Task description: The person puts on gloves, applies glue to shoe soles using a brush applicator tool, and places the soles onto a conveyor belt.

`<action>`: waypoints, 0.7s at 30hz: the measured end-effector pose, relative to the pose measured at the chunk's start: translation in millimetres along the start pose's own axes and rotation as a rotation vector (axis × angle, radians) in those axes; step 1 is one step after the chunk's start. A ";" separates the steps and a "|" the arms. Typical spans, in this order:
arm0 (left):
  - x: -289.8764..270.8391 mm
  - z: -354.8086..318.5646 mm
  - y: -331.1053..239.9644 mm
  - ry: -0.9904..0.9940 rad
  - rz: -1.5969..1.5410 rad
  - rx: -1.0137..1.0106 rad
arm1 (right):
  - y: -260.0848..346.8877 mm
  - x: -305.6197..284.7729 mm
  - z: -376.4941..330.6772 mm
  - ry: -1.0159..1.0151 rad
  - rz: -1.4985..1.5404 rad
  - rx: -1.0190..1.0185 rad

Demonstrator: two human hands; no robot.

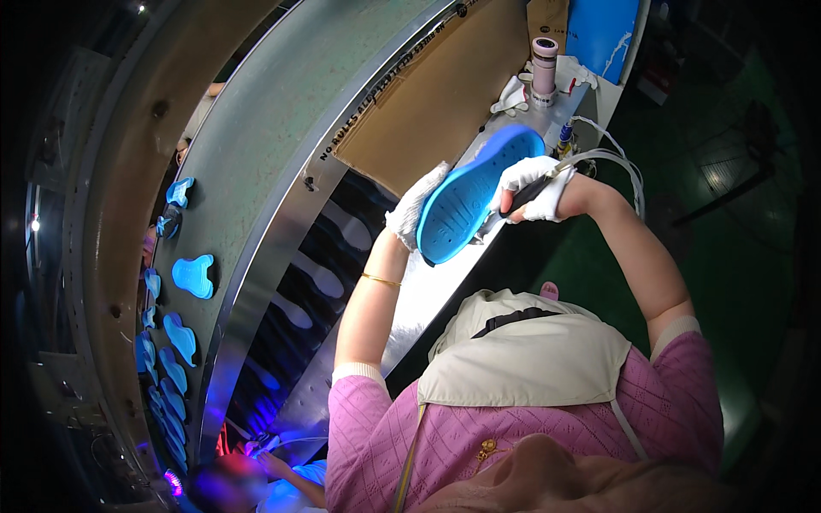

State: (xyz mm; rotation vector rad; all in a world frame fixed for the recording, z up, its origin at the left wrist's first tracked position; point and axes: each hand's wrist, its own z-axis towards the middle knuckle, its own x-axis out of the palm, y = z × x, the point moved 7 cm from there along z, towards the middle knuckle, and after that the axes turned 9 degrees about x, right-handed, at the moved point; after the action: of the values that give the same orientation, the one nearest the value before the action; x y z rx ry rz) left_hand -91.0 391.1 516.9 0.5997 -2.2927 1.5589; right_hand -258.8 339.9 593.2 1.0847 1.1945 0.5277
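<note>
A blue shoe sole (pixel 466 198) with small holes and lines on its face is tilted upright before me. My left hand (pixel 416 209), in a white knit glove, is closed on the sole's left edge; the fingers behind it are hidden. On the other side, my right hand (pixel 532 186), in a white glove with bare fingertips, closes round a dark-handled tool (pixel 523 202) with a cord. The tool's tip lies close beside the sole's right edge; whether it touches cannot be made out.
Several blue soles (pixel 193 276) lie on the green conveyor belt (pixel 256 154) at left. Cardboard (pixel 436 94) stands beyond my hands, near a pink bottle (pixel 545 68) and a loose glove (pixel 511 96). Pale soles (pixel 318 275) sit below the belt's edge. Another person (pixel 304 480) works at lower left.
</note>
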 end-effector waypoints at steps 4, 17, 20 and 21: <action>4.6 2.8 0.7 0.117 -0.483 0.245 | 12.3 21.6 1.7 -0.359 0.187 -0.126; 6.2 -4.2 14.8 -0.005 -0.531 0.548 | 37.7 27.5 2.7 -0.652 -0.023 -0.374; 2.7 -8.3 16.9 0.101 -0.614 0.508 | 50.7 50.4 2.2 -0.472 0.098 -0.398; -5.2 -6.5 14.0 0.049 -0.607 0.518 | 43.1 50.5 8.5 -0.353 0.252 -0.272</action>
State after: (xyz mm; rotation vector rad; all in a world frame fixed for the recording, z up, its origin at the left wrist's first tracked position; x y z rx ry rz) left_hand -93.4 402.6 505.5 1.2255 -1.4402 1.7869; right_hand -225.5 396.4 607.0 1.0461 0.6607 0.6412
